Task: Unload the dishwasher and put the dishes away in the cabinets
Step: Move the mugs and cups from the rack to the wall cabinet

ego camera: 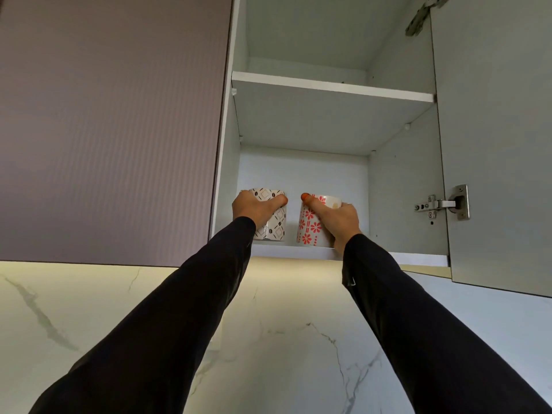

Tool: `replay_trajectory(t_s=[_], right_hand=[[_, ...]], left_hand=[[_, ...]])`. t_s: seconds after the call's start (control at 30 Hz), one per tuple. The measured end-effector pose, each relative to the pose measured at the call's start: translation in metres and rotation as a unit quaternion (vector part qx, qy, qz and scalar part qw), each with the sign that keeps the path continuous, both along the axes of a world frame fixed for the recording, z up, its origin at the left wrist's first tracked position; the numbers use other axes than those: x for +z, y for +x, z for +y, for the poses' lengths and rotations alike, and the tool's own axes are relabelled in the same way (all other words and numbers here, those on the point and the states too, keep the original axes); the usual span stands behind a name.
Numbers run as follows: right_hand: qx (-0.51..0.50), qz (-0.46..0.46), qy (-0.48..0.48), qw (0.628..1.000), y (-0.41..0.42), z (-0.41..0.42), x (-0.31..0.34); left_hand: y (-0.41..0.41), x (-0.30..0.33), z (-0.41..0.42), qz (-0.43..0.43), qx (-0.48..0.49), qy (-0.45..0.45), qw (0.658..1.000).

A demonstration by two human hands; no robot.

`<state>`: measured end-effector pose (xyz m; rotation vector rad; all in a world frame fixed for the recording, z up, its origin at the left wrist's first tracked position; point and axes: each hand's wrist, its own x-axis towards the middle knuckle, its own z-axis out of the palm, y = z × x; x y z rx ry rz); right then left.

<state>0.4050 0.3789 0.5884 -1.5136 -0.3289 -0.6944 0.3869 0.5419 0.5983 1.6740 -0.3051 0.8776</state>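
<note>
Nearest the camera, a white marble-look wall panel with thin grey veins [283, 339] fills the lower part of the view, lit warm yellow along its top edge just under the cabinets. Two arms in long black sleeves [167, 318] rise across it, reaching up and forward, roughly parallel and a little apart. Above the wall, to the left, hangs a closed wall cabinet door in dull mauve with fine vertical ribbing [113, 124]; to the right, the pale grey open door [495, 138] swings outward, its metal hinge [442, 204] showing on the inner face. Between them is the open white cabinet [403, 189] with a bottom shelf [298, 251] and one white upper shelf [328, 85] seen from below. The left hand [254, 208] wraps the left side of a white mug printed with dark squares and coffee beans [276, 222], thumb lying across its front near the rim. The right hand [337, 221] grasps a white mug patterned with red flowers [309, 225] from its right side, thumb laid diagonally over the front. Both mugs stand upright near the front edge of the bottom shelf, side by side with a narrow gap between them, in the shelf's left half.
</note>
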Motion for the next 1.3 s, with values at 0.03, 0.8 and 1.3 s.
replay_trajectory(t_s=[0.03,0.8,1.3], right_hand=[[0.006,0.005,-0.005,1.000,0.003,0.000,0.000],[-0.025,0.041,-0.149,0.988,0.028,0.006,0.009],[-0.176,-0.002,-0.128,0.976,-0.049,-0.002,-0.022]], left_hand=[[0.003,0.000,0.000,0.002,0.002,0.000,1.000],[0.055,-0.005,0.023,0.064,0.039,-0.010,0.997],[-0.035,-0.030,0.004,-0.020,0.106,-0.005,0.994]])
